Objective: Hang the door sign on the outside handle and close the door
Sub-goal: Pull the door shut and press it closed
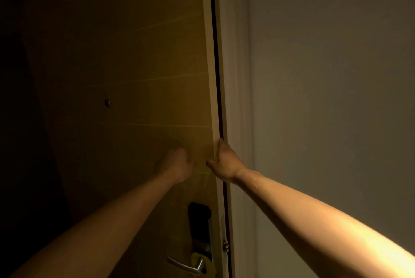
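The wooden door [134, 89] stands almost shut against the frame [233, 98] on the right, with only a dark narrow gap between them. The right hand [224, 163] is curled around the door's free edge, probably to guide it. The left hand [177, 165] is loosely closed and holds nothing. Near the bottom, the yellow door sign [207, 265] hangs on the lever handle [186, 265], under the dark lock plate [198, 221].

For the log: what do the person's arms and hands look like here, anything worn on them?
Both forearms are bare up to the frame edge: no sleeves in view. The left hand and right hand have no gloves, and no watch or bracelet shows at either wrist. The light is dim, so rings cannot be ruled out.
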